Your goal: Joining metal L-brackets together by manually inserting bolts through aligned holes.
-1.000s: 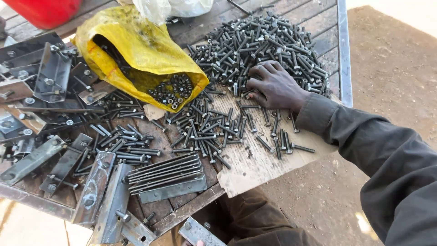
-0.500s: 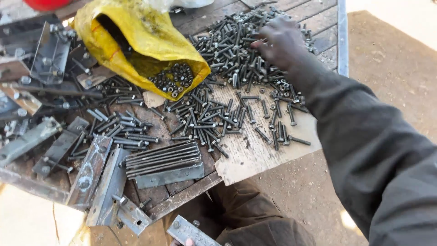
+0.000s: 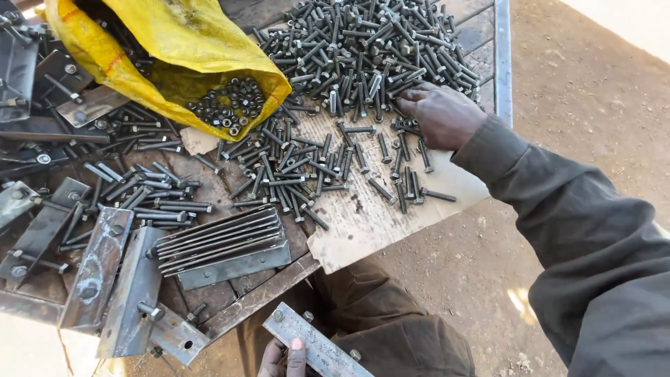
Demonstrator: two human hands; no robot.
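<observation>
Right hand (image 3: 441, 115), fingers curled, rakes the heap of dark steel bolts (image 3: 363, 49); left hand (image 3: 283, 357) clamps a flat grey steel bar (image 3: 317, 347), steadying it.

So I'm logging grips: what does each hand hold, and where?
The left hand grips a flat metal bar at its near edge. The right hand rests on the bolts; whether it holds one is hidden.

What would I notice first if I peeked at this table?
First, the big heap of dark bolts at the top of the table, with the right hand resting at its edge. Next, the bright yellow bag at the upper left, nuts spilling from its mouth. At the bottom, the left hand holds a flat metal bar.
</observation>
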